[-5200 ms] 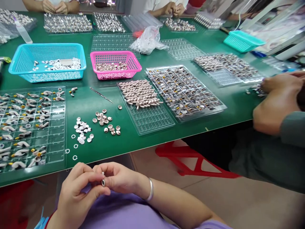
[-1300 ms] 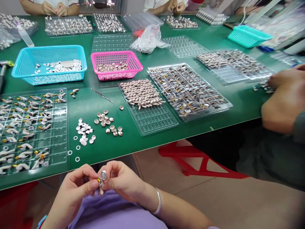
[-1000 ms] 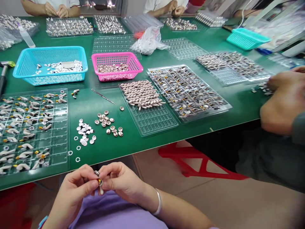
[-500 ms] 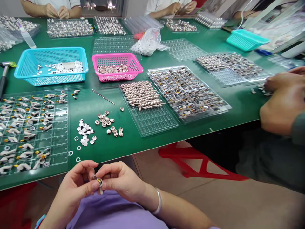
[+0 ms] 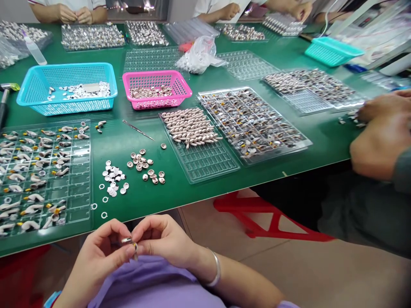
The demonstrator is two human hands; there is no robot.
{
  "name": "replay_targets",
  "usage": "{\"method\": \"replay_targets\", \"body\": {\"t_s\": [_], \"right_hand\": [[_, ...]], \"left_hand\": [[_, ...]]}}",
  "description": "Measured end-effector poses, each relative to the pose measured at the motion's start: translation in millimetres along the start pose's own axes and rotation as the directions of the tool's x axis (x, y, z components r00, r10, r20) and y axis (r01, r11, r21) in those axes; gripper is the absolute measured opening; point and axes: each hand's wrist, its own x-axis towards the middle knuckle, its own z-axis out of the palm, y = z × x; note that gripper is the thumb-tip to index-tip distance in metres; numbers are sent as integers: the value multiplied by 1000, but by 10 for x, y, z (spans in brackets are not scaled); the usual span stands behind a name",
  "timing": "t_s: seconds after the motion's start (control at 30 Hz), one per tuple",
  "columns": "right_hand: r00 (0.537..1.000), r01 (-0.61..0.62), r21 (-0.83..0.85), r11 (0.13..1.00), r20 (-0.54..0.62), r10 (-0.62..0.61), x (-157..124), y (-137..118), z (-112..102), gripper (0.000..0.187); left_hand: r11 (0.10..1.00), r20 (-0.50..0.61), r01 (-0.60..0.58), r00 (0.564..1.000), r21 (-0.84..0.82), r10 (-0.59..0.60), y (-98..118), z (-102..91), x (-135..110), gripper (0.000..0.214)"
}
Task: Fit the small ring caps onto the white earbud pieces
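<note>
Just past the table's front edge, above my lap, my left hand (image 5: 104,252) and my right hand (image 5: 167,241) meet fingertip to fingertip. Both pinch a small earbud piece (image 5: 135,247) with a yellowish bit on it; a shiny dark-and-light end (image 5: 126,240) shows at my left fingertips. Fingers hide most of it. On the table ahead lie a heap of small white discs (image 5: 113,177), several beige cup-shaped shells (image 5: 140,160) and a few white rings (image 5: 104,215). A clear compartment tray (image 5: 77,188) of curved earbud parts stands at the left.
Behind are a blue basket (image 5: 66,107), a pink basket (image 5: 157,104) and metal tweezers (image 5: 138,130). Filled trays (image 5: 250,124) stand to the right. A co-worker's hands (image 5: 382,132) are at the right edge; other people's hands (image 5: 75,15) work across the table. A red stool (image 5: 272,218) stands below.
The piece in my fingers has turned slightly, with its shiny end now showing more at the left. Across the table, a co-worker's hand has reached right over a tray.
</note>
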Motion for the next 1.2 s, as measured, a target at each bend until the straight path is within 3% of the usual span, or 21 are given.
{"method": "replay_targets", "body": {"t_s": [0.27,0.37,0.47,0.57,0.67,0.83,1.0,1.1,1.2], "right_hand": [[999,-32,3,999,-29,32,-4,-15,-19,30],[1000,-10,20,1000,6,9,-8,-41,-7,30],[1000,12,44,999,23,-13,2,-41,-19,29],[1000,23,55,998,12,-24,10,-18,-41,30],[1000,21,24,999,-6,-21,0,3,-47,33],[999,31,-72,997,-38,-34,-44,2,-6,34],[990,106,-198,974,-70,-122,-76,22,24,32],[961,205,-392,897,-92,-260,-94,24,27,22],[913,317,-593,740,-20,-408,-112,-7,25,13]], "left_hand": [[991,-46,-36,998,127,42,8,-40,-16,25],[936,-55,-202,972,288,227,-10,-104,-20,23],[804,35,-390,907,449,421,-7,-142,-39,21],[721,64,-435,875,539,480,-3,-148,-75,19],[715,38,-399,885,574,464,-22,-148,-99,15],[832,-3,-300,940,466,341,-51,-141,-62,11],[892,-41,-251,957,375,287,-51,-136,-48,9],[899,-80,-203,964,387,253,-64,-144,-59,13],[900,-91,-195,964,390,248,-81,-144,-55,15]]}}
